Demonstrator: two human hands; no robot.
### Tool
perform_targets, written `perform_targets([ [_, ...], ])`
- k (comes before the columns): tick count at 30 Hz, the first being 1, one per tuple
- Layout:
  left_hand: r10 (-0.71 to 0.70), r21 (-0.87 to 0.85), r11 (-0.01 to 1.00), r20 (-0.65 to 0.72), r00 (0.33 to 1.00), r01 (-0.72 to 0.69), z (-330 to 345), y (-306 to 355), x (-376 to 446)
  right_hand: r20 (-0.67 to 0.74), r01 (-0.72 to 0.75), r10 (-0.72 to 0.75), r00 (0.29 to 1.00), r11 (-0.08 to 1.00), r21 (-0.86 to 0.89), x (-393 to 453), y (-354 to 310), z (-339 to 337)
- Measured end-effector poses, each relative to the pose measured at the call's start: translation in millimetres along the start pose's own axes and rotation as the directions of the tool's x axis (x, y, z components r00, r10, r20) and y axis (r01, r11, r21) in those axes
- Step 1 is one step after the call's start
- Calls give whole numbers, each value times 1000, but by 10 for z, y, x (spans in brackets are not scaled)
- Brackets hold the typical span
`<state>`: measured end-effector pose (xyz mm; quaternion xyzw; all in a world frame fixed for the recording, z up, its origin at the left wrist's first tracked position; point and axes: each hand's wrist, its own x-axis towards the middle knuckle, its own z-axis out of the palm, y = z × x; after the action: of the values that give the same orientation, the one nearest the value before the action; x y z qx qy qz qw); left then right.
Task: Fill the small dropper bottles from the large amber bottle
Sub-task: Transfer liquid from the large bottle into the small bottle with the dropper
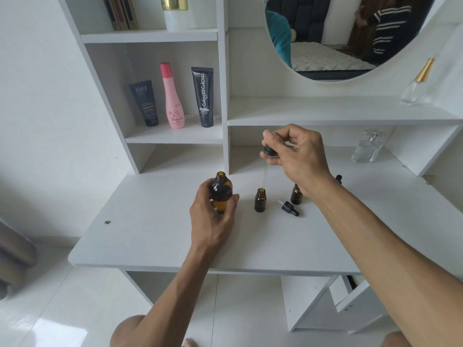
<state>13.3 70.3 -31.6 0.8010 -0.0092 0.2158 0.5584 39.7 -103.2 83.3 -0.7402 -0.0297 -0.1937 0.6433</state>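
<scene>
Fingers point(226, 204) of the left hand point(213, 219) were curled round the large amber bottle point(221, 191), which stood upright and uncapped on the white desk point(150, 234). Those of the right hand point(298, 159) pinched the black bulb of a dropper point(269, 152), its glass pipette point(265, 176) slanting down so the tip sat right at the open mouth of a small amber bottle point(260, 200) just right of the large one. A second small bottle point(296, 195) stood farther right, partly hidden by the right wrist. Between the two small bottles a loose dropper cap point(289, 207) lay on its side on the desk. Another black cap point(338, 178) showed just behind the right wrist.
</scene>
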Motion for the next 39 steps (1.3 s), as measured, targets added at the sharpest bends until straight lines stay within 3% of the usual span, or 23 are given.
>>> perform_targets([
  [15,-11,-2,1000,12,1000,11,-7,14,0,-7,-19,20,1000,999,28,-24,-12,0],
  [29,-3,-21,1000,14,1000,3,-8,23,-4,7,61,-65,998,969,238,44,-422,366],
  [39,8,-20,1000,16,1000,-8,-5,13,6,69,78,-92,993,979,188,46,-378,533],
])
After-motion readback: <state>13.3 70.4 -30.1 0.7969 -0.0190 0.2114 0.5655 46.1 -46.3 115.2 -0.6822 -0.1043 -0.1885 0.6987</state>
